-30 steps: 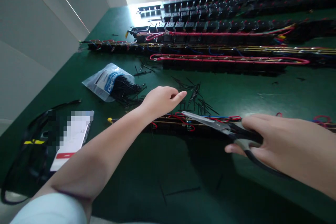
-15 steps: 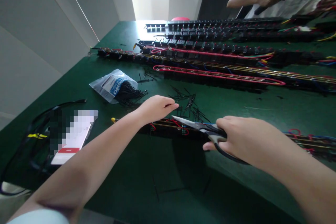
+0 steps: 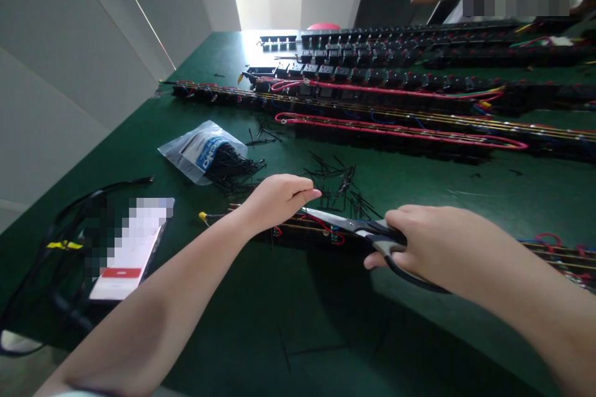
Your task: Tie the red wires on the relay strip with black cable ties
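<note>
Scissors [image 3: 357, 227] are sitting closer than earlier to your left hand [image 3: 274, 201] at their ten o'clock, whose hold I cannot tell; your right hand [image 3: 435, 242] is gripping them.

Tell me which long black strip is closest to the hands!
The front strip, the one the left hand and the scissors are over. All the other long black strips lie farther back on the green table.

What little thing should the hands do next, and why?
Maybe one small, careful snip with the scissors: the right hand holds them, tip close to the left hand and its curled fingers, by the wired strip. I can't see what, if anything, those fingers hold.
</note>
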Demonstrator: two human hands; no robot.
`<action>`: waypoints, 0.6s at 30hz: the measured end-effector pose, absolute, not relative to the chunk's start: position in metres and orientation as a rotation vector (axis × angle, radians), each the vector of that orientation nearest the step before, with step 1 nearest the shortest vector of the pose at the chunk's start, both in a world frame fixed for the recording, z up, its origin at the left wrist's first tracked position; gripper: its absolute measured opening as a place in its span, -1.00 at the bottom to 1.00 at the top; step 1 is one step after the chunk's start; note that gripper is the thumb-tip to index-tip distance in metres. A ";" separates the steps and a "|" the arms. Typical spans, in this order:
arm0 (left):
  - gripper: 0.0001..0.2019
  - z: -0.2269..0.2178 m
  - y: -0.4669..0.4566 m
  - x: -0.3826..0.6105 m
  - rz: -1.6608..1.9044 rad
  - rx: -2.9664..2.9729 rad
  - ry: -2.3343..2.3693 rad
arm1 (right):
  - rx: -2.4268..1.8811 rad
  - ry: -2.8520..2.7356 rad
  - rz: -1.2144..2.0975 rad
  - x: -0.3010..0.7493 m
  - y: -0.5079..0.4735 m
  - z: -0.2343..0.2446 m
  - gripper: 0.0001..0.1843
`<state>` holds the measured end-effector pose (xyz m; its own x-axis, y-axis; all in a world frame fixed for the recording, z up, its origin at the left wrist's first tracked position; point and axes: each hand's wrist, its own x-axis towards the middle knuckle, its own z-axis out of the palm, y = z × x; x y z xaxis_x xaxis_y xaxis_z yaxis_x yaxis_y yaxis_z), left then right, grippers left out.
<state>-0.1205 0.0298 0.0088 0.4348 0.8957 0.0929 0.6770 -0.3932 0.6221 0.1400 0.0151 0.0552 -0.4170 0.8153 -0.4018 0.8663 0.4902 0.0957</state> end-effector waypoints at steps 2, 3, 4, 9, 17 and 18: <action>-0.59 0.008 0.030 -0.121 0.574 2.192 1.326 | 1.388 2.351 -0.160 0.141 0.017 0.057 -0.75; -0.60 0.008 0.030 -0.121 0.572 2.194 1.332 | 1.384 2.358 -0.149 0.142 0.018 0.057 -0.74; -0.60 0.007 0.030 -0.121 0.569 2.197 1.340 | 1.380 2.368 -0.140 0.143 0.019 0.057 -0.74; -0.63 0.004 0.031 -0.119 0.552 2.224 1.384 | 1.343 2.405 -0.135 0.146 0.024 0.055 -0.79; -0.64 0.004 0.030 -0.117 0.549 2.290 1.400 | 1.314 2.404 -0.111 0.143 0.024 0.059 -0.80; -0.63 0.004 0.030 -0.117 0.550 2.293 1.405 | 1.318 2.391 -0.122 0.142 0.024 0.060 -0.80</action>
<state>-0.1171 0.0298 0.0044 0.4194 0.8994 0.1237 0.7443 -0.4186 0.5203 0.1423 0.0243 0.0599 -0.4717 0.7913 -0.3892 0.8267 0.5503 0.1170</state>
